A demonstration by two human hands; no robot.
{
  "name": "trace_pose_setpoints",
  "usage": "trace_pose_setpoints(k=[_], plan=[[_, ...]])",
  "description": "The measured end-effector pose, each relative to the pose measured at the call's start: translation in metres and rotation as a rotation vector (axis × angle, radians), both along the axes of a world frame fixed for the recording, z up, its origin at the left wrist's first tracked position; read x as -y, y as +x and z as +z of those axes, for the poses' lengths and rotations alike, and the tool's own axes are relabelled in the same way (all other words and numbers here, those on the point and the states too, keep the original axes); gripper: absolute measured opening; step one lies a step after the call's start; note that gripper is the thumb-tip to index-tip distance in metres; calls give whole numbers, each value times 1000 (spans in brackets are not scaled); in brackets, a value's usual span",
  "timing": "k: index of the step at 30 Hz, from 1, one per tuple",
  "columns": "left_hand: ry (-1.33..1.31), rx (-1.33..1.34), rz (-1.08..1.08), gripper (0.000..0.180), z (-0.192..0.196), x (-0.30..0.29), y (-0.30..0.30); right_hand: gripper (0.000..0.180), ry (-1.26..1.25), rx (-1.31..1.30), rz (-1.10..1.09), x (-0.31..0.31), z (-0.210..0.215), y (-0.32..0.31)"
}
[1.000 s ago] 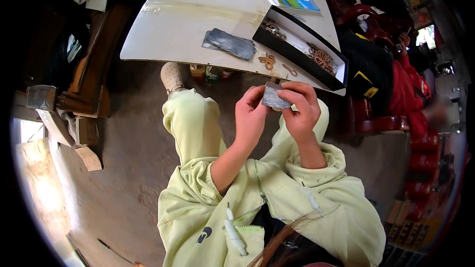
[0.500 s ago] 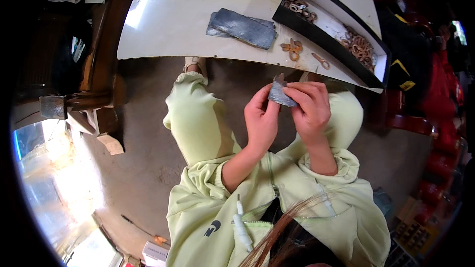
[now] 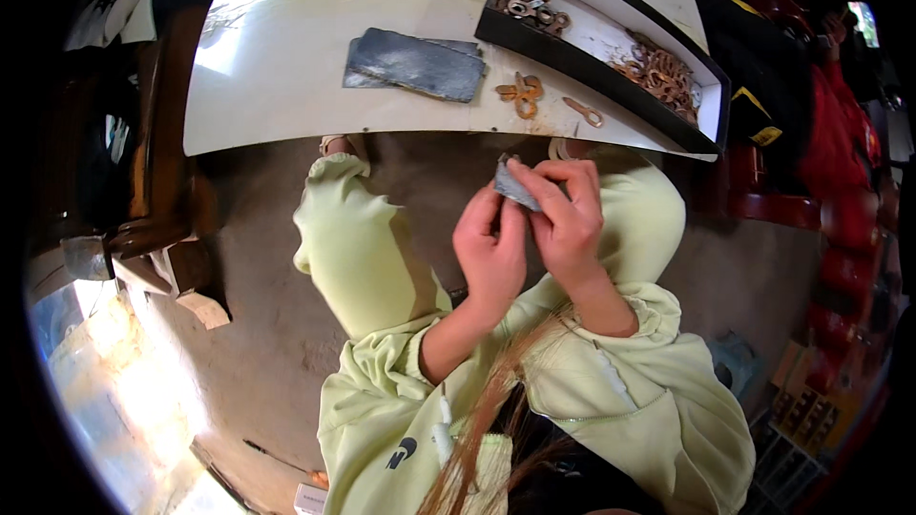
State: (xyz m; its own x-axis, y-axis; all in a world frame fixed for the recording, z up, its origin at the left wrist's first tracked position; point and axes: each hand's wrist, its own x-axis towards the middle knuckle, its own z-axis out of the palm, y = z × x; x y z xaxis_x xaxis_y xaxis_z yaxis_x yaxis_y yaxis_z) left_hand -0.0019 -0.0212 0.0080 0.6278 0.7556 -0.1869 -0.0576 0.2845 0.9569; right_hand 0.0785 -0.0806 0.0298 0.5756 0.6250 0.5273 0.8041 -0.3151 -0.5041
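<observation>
My left hand [image 3: 489, 248] and my right hand [image 3: 565, 219] meet above my lap, just below the white table's [image 3: 286, 67] near edge. Both pinch a small folded grey sheet [image 3: 513, 185], which looks like sandpaper. Whatever lies inside the fold is hidden by my fingers. On the table ahead rest larger grey sheets [image 3: 416, 64] and a few small rusty metal pieces [image 3: 522, 93]. A lone rusty piece [image 3: 582, 112] lies a little to the right of them.
A long black tray with a white lining [image 3: 611, 62] stands on the table's right side, holding several rusty metal pieces in two heaps. A dark wooden bench [image 3: 157, 181] stands at the left. Red objects [image 3: 849, 219] crowd the right edge. The floor is bare earth.
The view has shifted, so the table now sits lower and closer. My hands stay together on the grey sheet, with fingers slightly rearranged.
</observation>
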Motion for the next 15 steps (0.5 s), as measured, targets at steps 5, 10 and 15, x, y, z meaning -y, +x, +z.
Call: trace_pose_setpoints(k=[5,10,15], plan=[[-26,35,84,18,0,2,2,48,5,-6,4,-3,-2,-4],[98,14,82,16,0,0,1,47,36,-22,-18,-4,-4,-5],[183,6,96,21,-4,1,3,47,59,-34,-36,-3,-4,-6]])
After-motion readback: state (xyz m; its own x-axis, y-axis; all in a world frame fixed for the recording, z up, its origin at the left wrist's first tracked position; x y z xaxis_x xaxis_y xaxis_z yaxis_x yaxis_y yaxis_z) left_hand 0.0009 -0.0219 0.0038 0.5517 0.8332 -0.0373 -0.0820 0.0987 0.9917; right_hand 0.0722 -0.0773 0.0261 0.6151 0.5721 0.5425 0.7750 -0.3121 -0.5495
